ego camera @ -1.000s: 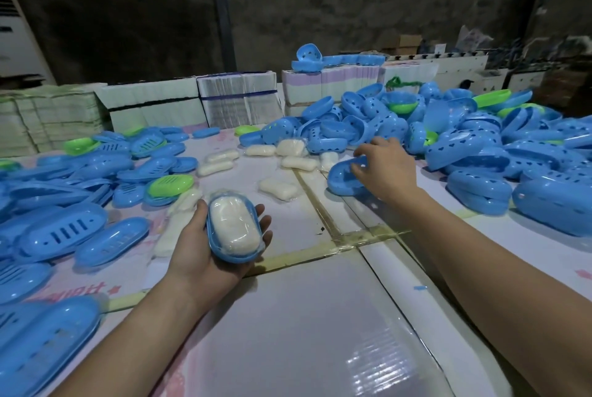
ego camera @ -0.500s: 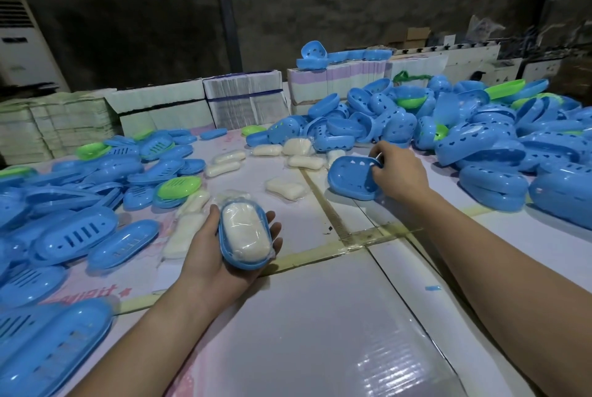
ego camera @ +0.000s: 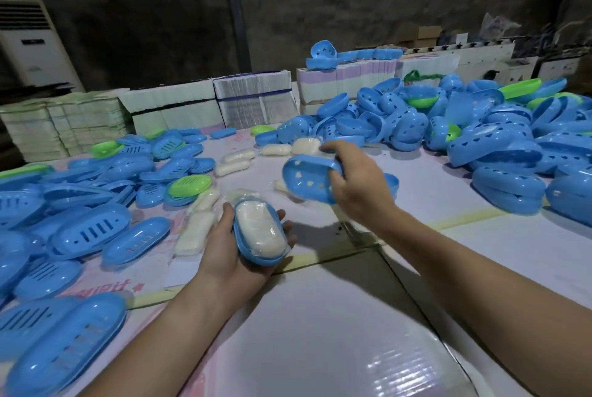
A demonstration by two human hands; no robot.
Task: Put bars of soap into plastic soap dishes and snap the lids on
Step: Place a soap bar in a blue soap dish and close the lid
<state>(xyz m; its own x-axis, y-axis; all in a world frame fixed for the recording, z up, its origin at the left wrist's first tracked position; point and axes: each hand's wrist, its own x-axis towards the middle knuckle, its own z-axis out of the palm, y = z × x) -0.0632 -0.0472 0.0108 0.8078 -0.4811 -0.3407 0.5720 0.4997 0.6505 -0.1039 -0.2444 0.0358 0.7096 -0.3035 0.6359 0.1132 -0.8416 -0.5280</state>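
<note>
soap dish in my left hand, lid in my right.

my left hand [ego camera: 237,255] cradles a blue soap dish [ego camera: 260,233] from below, fingers curled round its edge, a wrapped white bar of soap [ego camera: 261,230] lying in it, uncovered. my right hand [ego camera: 358,185] grips a blue lid [ego camera: 309,182] by one end, tilted and held in the air just above and beyond the dish, not touching it. loose soap bars [ego camera: 235,162] lie on the table [ego camera: 320,332] between heaps of blue dish parts [ego camera: 89,233].

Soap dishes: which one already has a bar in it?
The blue dish held in the left hand, with a white wrapped bar lying in it. The perforated blue piece that the right hand holds is empty.
</note>
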